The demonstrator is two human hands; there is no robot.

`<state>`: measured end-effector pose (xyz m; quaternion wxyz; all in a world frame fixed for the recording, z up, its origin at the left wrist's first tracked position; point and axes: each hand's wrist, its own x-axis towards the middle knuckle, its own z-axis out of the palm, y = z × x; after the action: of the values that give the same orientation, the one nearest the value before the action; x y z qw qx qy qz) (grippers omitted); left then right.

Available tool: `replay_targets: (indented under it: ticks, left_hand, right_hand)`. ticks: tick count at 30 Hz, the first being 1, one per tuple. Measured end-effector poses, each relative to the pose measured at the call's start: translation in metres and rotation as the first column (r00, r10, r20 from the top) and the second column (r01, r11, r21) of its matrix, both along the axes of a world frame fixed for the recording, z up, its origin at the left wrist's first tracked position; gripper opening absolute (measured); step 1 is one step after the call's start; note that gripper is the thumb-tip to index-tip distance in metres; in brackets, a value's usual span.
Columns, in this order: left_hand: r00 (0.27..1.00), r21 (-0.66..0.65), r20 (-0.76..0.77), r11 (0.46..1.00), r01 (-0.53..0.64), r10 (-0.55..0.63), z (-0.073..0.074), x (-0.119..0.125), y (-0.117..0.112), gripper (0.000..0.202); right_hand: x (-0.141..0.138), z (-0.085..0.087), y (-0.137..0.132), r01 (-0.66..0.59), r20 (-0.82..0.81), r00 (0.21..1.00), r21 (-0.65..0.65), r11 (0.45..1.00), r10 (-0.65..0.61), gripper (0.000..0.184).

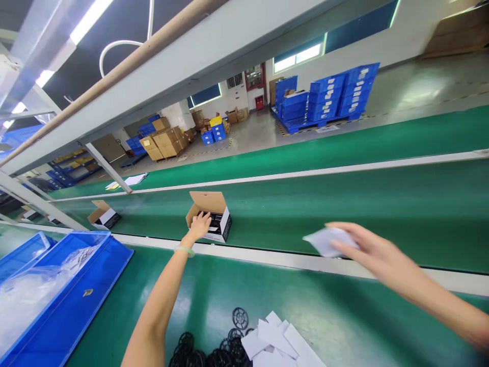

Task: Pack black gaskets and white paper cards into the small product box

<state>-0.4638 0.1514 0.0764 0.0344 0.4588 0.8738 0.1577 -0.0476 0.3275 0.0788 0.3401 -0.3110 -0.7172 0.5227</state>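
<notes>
My left hand [200, 226] reaches into an open cardboard box [219, 236] with a white and black outside and a raised brown lid. Its fingers are apart over the black contents [216, 219]; whether they grip anything cannot be made out. A white folded paper [324, 241] is pinched in my right hand [353, 242], to the right of the box and smeared by motion. Below, on the green worktop, lie a pile of similar white papers [275, 339] and a heap of black spoked rings [221, 356].
Blue bins [95, 285] holding clear plastic bags stand at the left. Another open box [105, 216] sits farther left on the green belt [344, 204]. A white rail [275, 257] runs along the belt's near edge, and a beam [171, 66] crosses overhead.
</notes>
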Motion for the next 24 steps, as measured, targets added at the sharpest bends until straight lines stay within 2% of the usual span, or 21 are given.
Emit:
replay_targets:
  ticks: [1,2,4,5,7,9,11,14,16,18,21,24]
  left_hand:
    - [1.0,0.014,-0.009,1.0,0.02,-0.02,0.002,0.006,-0.009,0.044]
    - [0.999,0.035,-0.019,0.998,0.045,-0.044,0.004,0.013,-0.02,0.045]
    - [0.994,0.098,-0.034,0.989,0.109,-0.106,0.008,0.029,-0.049,0.043]
    - [0.988,0.142,-0.039,0.978,0.152,-0.148,0.01,0.037,-0.066,0.042]
    - [0.978,0.2,-0.032,0.958,0.207,-0.205,0.012,0.055,-0.104,0.037]
    - [0.981,0.197,0.017,0.962,0.188,-0.195,0.013,0.07,-0.144,0.033]
    - [0.984,0.149,0.093,0.979,0.137,-0.152,0.012,0.084,-0.182,0.031]
    - [0.973,0.028,0.215,0.996,0.081,-0.085,0.005,0.102,-0.234,0.033]
    - [0.957,-0.035,0.279,0.995,0.093,-0.08,-0.004,0.112,-0.263,0.039]
    - [0.939,-0.052,0.32,0.987,0.151,-0.127,-0.015,0.122,-0.284,0.051]
    - [0.921,-0.046,0.33,0.971,0.235,-0.208,-0.029,0.133,-0.3,0.07]
    - [0.92,-0.068,0.309,0.959,0.276,-0.242,-0.035,0.137,-0.3,0.069]
  right_hand:
    - [-0.033,0.011,-0.001,-0.164,-0.005,0.986,0.09,0.982,0.165,0.046]
    - [-0.068,0.023,-0.004,-0.278,-0.011,0.958,0.185,0.943,0.285,0.041]
    - [-0.14,0.043,-0.015,-0.42,0.046,0.902,0.325,0.847,0.43,0.029]
    - [-0.173,0.05,-0.022,-0.467,0.149,0.883,0.369,0.804,0.445,0.025]
    - [-0.233,0.056,-0.035,-0.499,0.365,0.858,0.424,0.756,0.362,0.022]
    - [-0.279,0.051,-0.045,-0.498,0.455,0.84,0.429,0.753,0.296,0.023]
    - [-0.31,0.04,-0.051,-0.493,0.513,0.82,0.405,0.77,0.255,0.026]
    - [-0.333,0.021,-0.054,-0.521,0.622,0.754,0.367,0.771,0.213,0.022]
    - [-0.335,0.012,-0.056,-0.555,0.679,0.711,0.382,0.739,0.183,0.016]
    - [-0.328,0.009,-0.058,-0.587,0.718,0.683,0.43,0.686,0.135,0.019]
    - [-0.304,0.017,-0.062,-0.638,0.759,0.648,0.494,0.59,0.066,0.019]
    - [-0.259,0.031,-0.062,-0.69,0.785,0.619,0.517,0.506,0.042,0.019]
